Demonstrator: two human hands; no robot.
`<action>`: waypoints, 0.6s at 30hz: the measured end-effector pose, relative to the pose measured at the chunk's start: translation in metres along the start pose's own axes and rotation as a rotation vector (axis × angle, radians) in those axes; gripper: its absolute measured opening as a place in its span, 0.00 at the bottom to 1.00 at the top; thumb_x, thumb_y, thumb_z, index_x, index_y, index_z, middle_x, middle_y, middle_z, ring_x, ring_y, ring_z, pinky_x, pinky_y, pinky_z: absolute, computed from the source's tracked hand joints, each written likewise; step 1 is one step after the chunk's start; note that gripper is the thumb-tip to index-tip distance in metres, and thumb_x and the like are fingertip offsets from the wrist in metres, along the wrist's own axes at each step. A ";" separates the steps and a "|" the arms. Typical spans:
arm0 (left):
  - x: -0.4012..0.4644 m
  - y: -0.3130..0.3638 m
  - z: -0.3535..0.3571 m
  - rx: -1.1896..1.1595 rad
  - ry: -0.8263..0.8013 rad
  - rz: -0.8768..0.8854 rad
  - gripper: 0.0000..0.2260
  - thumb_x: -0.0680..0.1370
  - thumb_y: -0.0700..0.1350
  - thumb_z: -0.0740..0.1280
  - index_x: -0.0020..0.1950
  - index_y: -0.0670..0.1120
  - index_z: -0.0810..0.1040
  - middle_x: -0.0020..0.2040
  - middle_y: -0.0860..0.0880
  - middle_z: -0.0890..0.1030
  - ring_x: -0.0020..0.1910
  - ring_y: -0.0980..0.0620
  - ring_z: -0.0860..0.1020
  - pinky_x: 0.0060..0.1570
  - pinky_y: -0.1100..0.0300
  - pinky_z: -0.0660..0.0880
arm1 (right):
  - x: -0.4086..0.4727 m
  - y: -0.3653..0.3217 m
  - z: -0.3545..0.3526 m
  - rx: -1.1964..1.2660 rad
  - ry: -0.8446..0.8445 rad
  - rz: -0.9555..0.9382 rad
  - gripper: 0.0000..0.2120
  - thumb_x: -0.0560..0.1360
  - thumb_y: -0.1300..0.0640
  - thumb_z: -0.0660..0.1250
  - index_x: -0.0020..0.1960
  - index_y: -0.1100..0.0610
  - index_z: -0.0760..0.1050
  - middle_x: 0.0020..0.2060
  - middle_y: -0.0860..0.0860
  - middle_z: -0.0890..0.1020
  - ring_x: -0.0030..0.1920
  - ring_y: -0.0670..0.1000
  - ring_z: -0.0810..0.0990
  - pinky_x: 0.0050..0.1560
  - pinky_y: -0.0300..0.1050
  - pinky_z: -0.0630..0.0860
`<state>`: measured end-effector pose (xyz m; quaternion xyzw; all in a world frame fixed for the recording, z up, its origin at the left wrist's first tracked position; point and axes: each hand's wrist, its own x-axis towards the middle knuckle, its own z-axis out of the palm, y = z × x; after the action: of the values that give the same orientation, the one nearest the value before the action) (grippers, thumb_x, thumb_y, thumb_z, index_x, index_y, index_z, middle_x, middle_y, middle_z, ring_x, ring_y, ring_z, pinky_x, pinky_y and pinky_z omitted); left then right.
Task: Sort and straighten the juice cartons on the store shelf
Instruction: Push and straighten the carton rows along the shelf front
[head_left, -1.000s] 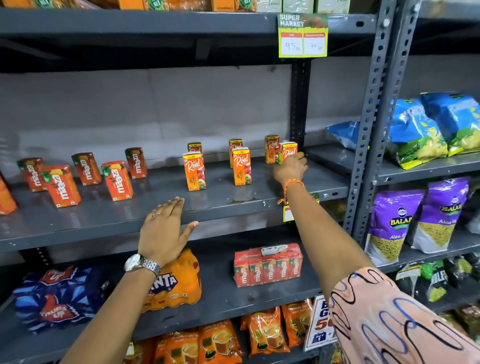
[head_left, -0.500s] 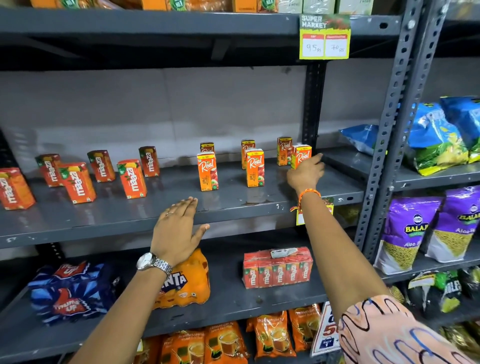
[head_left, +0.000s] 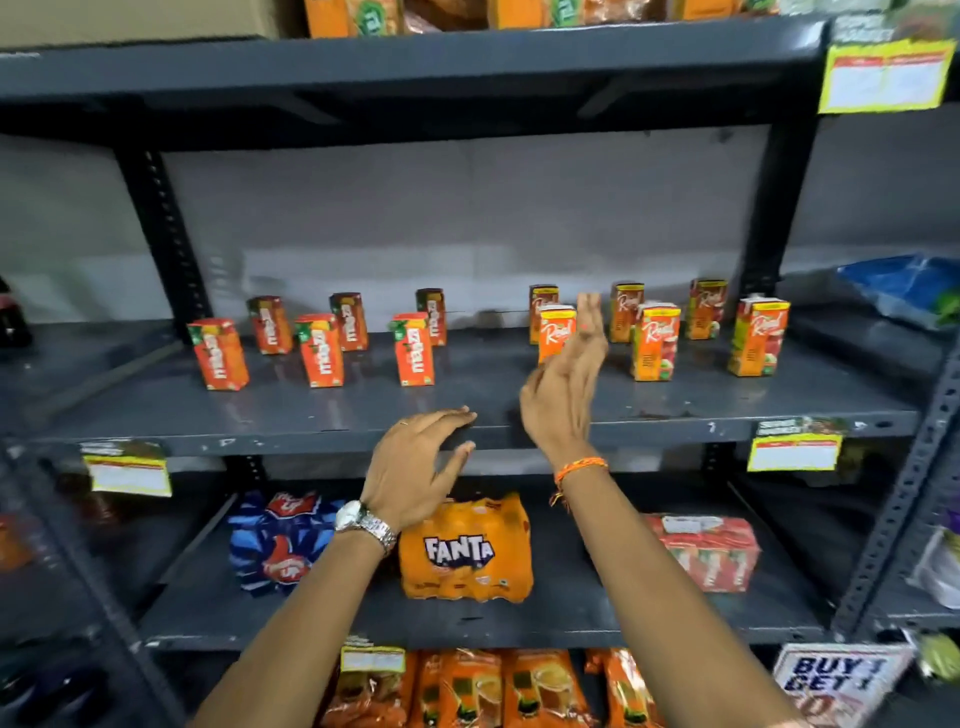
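Note:
Small orange juice cartons stand upright on the grey middle shelf (head_left: 675, 410). Several Maaza cartons (head_left: 319, 349) form two staggered rows at the left. Several Real cartons (head_left: 655, 340) stand at the right, the rightmost Real carton (head_left: 759, 336) near the upright post. My right hand (head_left: 569, 387) is raised edge-on with fingers straight, in front of a Real carton (head_left: 555, 331), holding nothing. My left hand (head_left: 418, 465) hovers at the shelf's front edge, fingers spread and curved, holding nothing.
Below are a Fanta pack (head_left: 465, 551), a blue Thums Up pack (head_left: 280, 540) and a red carton multipack (head_left: 706, 551). Yellow price tags (head_left: 795, 451) hang on the shelf edges. Orange pouches (head_left: 467, 686) fill the bottom shelf. Blue snack bags (head_left: 904, 288) lie in the right bay.
The view has swung left and closer. My right hand has left the rightmost Real carton and moved left toward the middle. My left hand has shifted right to the shelf edge.

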<state>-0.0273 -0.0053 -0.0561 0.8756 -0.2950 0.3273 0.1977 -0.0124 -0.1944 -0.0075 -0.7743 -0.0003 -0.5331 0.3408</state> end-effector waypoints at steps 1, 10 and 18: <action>-0.002 -0.009 -0.008 -0.034 0.028 -0.034 0.15 0.80 0.54 0.63 0.64 0.53 0.80 0.63 0.55 0.81 0.61 0.55 0.78 0.62 0.54 0.74 | -0.002 -0.009 0.007 0.011 -0.040 -0.004 0.42 0.70 0.73 0.61 0.80 0.60 0.47 0.79 0.60 0.56 0.78 0.58 0.56 0.76 0.33 0.45; 0.018 -0.127 -0.078 -0.064 0.127 -0.634 0.12 0.71 0.45 0.74 0.54 0.47 0.81 0.45 0.46 0.85 0.46 0.44 0.82 0.48 0.51 0.79 | 0.001 -0.060 0.085 -0.104 -0.590 0.066 0.36 0.74 0.61 0.71 0.76 0.66 0.57 0.75 0.63 0.62 0.75 0.63 0.60 0.75 0.52 0.56; 0.069 -0.257 -0.051 -0.210 -0.298 -0.688 0.38 0.61 0.64 0.71 0.67 0.46 0.73 0.64 0.45 0.80 0.60 0.45 0.78 0.64 0.45 0.74 | 0.011 -0.072 0.130 -0.039 -0.680 0.365 0.26 0.71 0.58 0.75 0.65 0.64 0.72 0.62 0.62 0.80 0.65 0.64 0.78 0.67 0.55 0.73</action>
<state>0.1576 0.1871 -0.0119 0.9364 -0.0413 0.0790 0.3394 0.0730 -0.0743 0.0139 -0.9006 0.0344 -0.1764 0.3958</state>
